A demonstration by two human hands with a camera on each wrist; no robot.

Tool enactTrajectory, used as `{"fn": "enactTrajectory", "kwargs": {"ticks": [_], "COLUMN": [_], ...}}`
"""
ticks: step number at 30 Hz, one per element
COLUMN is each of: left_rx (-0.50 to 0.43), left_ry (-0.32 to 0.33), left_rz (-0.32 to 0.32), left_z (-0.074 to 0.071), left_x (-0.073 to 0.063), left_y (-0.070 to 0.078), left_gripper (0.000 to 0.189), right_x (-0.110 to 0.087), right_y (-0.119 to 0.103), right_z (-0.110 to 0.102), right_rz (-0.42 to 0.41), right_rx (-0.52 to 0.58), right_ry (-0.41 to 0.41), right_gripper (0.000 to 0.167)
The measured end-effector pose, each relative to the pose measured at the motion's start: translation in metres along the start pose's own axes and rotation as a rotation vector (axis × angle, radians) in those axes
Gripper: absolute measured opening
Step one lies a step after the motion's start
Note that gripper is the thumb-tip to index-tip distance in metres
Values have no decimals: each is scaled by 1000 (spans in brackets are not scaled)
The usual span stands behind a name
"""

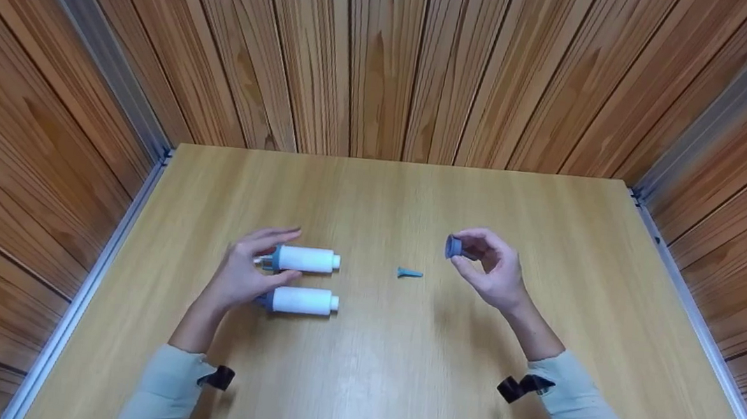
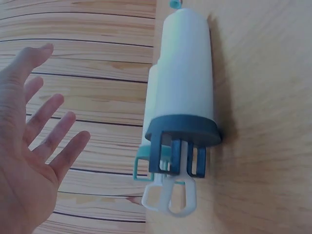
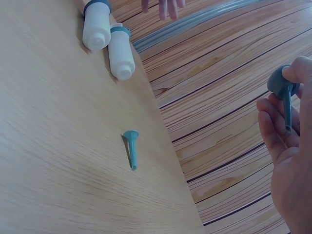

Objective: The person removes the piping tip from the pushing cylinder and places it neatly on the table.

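Two white bottles lie on their sides, parallel, on the table. The far white bottle (image 1: 309, 260) has a teal collar, and the near white bottle (image 1: 304, 301) a dark blue one. In the left wrist view, looped white handles (image 2: 181, 197) stick out past the collars. My left hand (image 1: 245, 271) hovers over the collar ends with fingers and thumb spread, holding nothing. Raised above the table on the right, my right hand (image 1: 496, 273) pinches a dark blue funnel (image 3: 279, 82) between thumb and fingers, its narrow spout pointing down in the right wrist view.
A small teal funnel (image 1: 409, 273) lies on the table (image 1: 353, 390) between the bottles and my right hand. Wood-plank walls (image 1: 390, 64) with metal edge rails (image 1: 83, 289) enclose the table at the back and both sides.
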State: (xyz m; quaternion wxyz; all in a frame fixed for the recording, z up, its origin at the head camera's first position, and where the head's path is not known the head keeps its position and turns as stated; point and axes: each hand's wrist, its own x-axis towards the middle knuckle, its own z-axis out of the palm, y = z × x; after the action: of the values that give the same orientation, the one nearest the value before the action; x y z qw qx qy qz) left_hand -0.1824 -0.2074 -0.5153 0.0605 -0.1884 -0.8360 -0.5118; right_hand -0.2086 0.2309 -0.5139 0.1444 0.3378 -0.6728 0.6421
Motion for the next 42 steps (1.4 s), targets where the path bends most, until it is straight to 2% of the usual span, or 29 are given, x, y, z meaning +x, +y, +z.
{"fn": "enactTrajectory", "kwargs": {"ticks": [5,13,20,28,35,42], "left_rx": [20,-2,-6,26,45,48], "left_ry": [9,7,-3,31,51,46], "left_rz": [19,106,150,236,302,312], "left_z": [4,12,18,29,39,49], "left_x": [3,11,21,28,33,42], "left_y": [5,15,20,26,34,44], "left_gripper": [64,59,58,52,48,42], "right_x": [-1,1,3,3,2,2], "right_y": [1,2,4,7,6,5], "right_z": [1,3,6,13,16,20], "right_rz": [9,15,19,12,51,76], "right_rx": [-20,-43,-43,-37,-52,-73], "right_ry": [-2,-10,-21,-44,-50,-61], "right_gripper": [39,42,42,43,44,44]}}
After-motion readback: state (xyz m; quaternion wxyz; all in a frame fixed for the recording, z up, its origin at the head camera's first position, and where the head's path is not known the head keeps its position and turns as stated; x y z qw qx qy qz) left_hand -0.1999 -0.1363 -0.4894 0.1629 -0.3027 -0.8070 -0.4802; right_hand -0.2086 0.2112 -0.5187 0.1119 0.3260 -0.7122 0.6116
